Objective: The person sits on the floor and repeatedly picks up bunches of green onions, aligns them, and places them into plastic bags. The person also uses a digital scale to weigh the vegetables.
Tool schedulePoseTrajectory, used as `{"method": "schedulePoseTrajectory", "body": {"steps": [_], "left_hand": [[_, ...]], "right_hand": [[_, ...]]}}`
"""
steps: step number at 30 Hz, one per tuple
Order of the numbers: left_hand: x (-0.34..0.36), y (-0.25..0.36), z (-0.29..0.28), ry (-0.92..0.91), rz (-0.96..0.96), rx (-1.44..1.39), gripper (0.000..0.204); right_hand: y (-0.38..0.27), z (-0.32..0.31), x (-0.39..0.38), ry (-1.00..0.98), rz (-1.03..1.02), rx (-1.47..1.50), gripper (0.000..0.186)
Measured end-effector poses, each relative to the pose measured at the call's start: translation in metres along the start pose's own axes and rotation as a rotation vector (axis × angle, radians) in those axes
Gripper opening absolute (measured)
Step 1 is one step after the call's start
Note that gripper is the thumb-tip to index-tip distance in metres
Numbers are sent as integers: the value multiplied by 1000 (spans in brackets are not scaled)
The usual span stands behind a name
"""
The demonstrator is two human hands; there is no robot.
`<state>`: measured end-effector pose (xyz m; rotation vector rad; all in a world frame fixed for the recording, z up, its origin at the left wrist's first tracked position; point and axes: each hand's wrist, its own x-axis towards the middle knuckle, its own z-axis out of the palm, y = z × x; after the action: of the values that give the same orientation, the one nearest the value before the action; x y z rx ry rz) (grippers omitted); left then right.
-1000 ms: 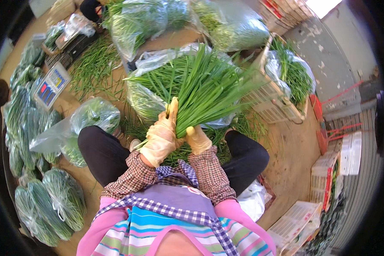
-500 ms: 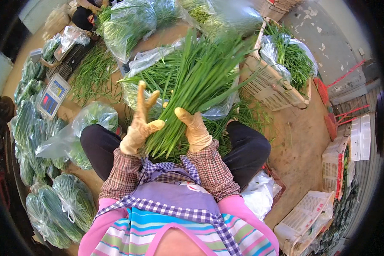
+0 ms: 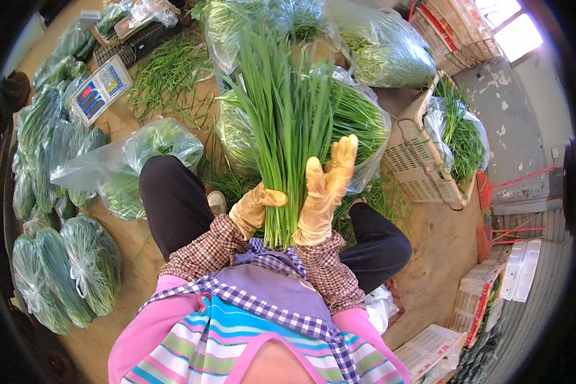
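A thick bunch of long green chives (image 3: 287, 128) is held upright in front of the body, root ends down near the chest and leaf tips fanned upward. The left hand (image 3: 257, 208), in a yellowish rubber glove, is closed around the lower stalks, with the fingers wrapped across the front of the bunch. The right hand (image 3: 326, 189), gloved the same way, is pressed flat against the right side of the bunch; its fingers are stretched out and pointed upward, so nothing is gripped by it.

Behind the bunch, a clear plastic bag of chives (image 3: 358, 121) is seen lying open on the ground, just above the knees of the black trousers (image 3: 173, 201). Loose chives (image 3: 173, 70) are scattered over the floor to the upper left, near a digital scale (image 3: 100, 88). A second plastic bag of greens (image 3: 137, 160) lies beside the left knee. Tied bundles in bags (image 3: 64, 269) are lined up along the left edge. To the right, a beige plastic crate (image 3: 422, 166) lined with plastic and filled with more greens is set on its side, and stacked boxes (image 3: 486, 301) are placed near the wall at the lower right
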<state>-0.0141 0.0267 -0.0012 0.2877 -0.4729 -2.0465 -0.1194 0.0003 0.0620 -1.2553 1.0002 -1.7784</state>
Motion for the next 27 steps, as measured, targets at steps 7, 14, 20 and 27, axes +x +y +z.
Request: {"method": "schedulePoseTrajectory", "body": {"steps": [7, 14, 20, 27], "left_hand": [[0, 12, 20, -100, 20, -235, 78], [4, 11, 7, -48, 58, -26, 80], [0, 11, -1, -15, 24, 27, 58], [10, 1, -13, -165, 42, 26, 56]], "right_hand": [[-6, 5, 0, -43, -372, -562, 61], [-7, 14, 0, -43, -495, -856, 62], [-38, -1, 26, -106, -554, -955, 46], [-29, 14, 108, -169, -534, -1178, 54]]}}
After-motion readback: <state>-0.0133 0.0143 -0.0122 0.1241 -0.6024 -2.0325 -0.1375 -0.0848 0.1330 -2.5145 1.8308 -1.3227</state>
